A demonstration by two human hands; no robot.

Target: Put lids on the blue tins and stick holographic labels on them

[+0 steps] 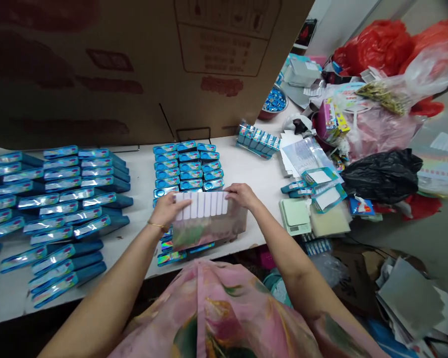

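Note:
Between my two hands is a clear plastic bag with a row of several narrow white-faced packs in its upper part. My left hand grips the row's left end, thumb laid over the front. At the upper right corner, my right hand pinches the bag with bent fingers. Under and beyond the bag, small blue boxes stand in columns on the white table; the bag hides some of them. What is printed on the packs' far sides cannot be seen.
Many stacked blue boxes cover the table's left side. A large cardboard carton walls off the back. To the right lie a wrapped row of blue boxes, a pale green scale, a bowl of small blue pieces and a black bag.

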